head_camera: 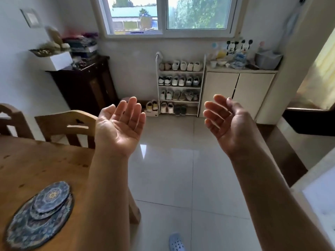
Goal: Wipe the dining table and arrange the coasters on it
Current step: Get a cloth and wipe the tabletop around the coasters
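The wooden dining table [36,163] fills the lower left. On it lies a stack of round blue patterned coasters [51,198] on top of a larger round mat [27,232] of the same pattern. My left hand [120,127] is raised palm up over the table's right corner, fingers apart, holding nothing. My right hand [228,122] is held up to the right over the floor, palm turned inward, fingers spread and empty. Both hands are well above and away from the coasters. No cloth is in view.
Two wooden chairs [68,125] stand at the table's far side. A dark cabinet [87,82] stands at the left wall, a shoe rack [179,87] and a white cupboard [235,91] under the window. Glossy tiled floor [172,178] lies ahead; a blue slipper [176,242] shows below.
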Tool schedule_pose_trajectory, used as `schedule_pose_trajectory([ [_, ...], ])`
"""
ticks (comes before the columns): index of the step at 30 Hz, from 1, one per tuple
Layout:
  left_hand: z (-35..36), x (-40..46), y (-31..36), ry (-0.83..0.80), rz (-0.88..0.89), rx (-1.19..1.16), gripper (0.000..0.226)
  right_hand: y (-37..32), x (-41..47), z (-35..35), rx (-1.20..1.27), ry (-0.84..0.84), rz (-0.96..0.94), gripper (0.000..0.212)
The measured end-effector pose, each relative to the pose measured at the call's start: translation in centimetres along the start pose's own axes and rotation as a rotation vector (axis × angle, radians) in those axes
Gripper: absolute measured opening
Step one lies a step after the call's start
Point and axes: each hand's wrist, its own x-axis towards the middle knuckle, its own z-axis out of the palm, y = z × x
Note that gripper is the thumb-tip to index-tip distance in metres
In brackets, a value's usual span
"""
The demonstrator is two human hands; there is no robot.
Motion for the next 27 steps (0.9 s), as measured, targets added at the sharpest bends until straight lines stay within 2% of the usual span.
schedule_pose_trajectory([
  [9, 4.9, 22.6, 3.3, 0.032, 0.07, -0.022, 0.02, 1.8, 25.4, 10.7, -0.008, -0.184, 0.068, 0.033],
  [23, 6.0, 49.7, 11.6, 0.111, 0.242, -0.036, 0.02, 7.8, 54.7, 24.2, 0.02, -0.35, 0.179, 0.031],
  [27, 6.9, 59.6, 15.1, 0.162, 0.321, -0.064, 0.019, 9.4, 64.9, 30.6, -0.02, -0.456, 0.233, 0.032],
])
